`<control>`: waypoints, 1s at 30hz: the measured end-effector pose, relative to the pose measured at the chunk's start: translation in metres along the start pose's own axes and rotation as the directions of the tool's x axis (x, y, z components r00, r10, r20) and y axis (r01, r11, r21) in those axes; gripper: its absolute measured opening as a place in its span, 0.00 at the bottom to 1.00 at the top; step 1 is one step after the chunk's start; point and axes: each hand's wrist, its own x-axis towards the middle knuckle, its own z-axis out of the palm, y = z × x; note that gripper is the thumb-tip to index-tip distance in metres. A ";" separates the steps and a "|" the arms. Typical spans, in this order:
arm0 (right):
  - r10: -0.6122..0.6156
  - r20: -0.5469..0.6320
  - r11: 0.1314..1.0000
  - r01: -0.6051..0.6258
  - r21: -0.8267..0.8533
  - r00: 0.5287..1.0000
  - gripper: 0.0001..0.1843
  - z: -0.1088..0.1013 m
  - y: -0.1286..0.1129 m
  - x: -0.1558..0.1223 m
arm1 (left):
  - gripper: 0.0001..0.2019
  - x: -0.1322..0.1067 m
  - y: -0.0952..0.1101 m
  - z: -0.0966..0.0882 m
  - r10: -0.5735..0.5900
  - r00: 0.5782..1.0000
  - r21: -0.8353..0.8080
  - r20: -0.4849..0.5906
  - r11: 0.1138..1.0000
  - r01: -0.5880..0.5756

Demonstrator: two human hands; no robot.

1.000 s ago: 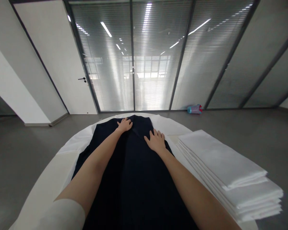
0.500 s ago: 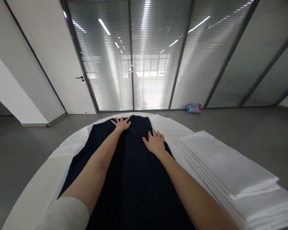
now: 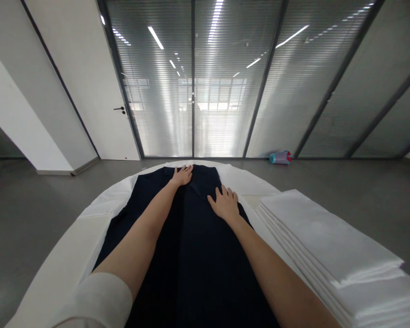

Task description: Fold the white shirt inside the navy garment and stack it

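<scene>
A dark navy cloth (image 3: 191,255) lies spread lengthwise over a white-covered table (image 3: 64,259) in front of me. My left hand (image 3: 183,175) rests flat near the cloth's far end, fingers stretched out and close together. My right hand (image 3: 225,203) lies flat on the cloth a little nearer and to the right, fingers spread. Neither hand holds anything.
A stack of several folded white sheets (image 3: 331,250) sits on the table's right side. Beyond the table are grey floor, a glass wall with blinds, a white door (image 3: 89,82) at left, and a small teal-and-red object (image 3: 280,157) on the floor by the glass.
My left hand slid slightly right along the cloth's far end and its fingers drew together. My right hand has scarcely moved.
</scene>
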 end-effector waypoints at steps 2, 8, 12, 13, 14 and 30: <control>-0.003 -0.012 1.000 0.003 -0.002 1.000 0.35 0.000 0.000 0.000 | 0.28 0.002 -0.001 0.000 -0.002 1.000 -0.010 0.013 1.000 0.003; 0.005 0.001 1.000 -0.005 0.016 1.000 0.35 0.000 0.000 0.002 | 0.28 -0.008 0.004 -0.006 -0.008 0.997 -0.044 -0.075 0.999 0.005; 0.005 -0.020 1.000 -0.005 0.020 1.000 0.34 -0.002 -0.001 -0.001 | 0.25 -0.035 0.012 -0.022 0.019 0.986 -0.061 -0.164 0.998 -0.029; 0.007 -0.023 1.000 -0.006 0.023 1.000 0.33 -0.003 -0.001 -0.001 | 0.24 -0.044 0.015 -0.027 0.050 0.980 -0.055 -0.194 0.997 -0.062; 0.007 -0.022 1.000 -0.006 0.031 1.000 0.33 -0.006 -0.001 0.000 | 0.22 -0.055 0.019 -0.034 0.098 0.968 -0.046 -0.229 0.993 -0.111; 0.010 0.399 0.991 -0.063 0.119 0.917 0.16 -0.105 0.027 0.051 | 0.22 -0.257 0.271 -0.051 0.975 0.222 -0.082 -0.015 0.220 -0.972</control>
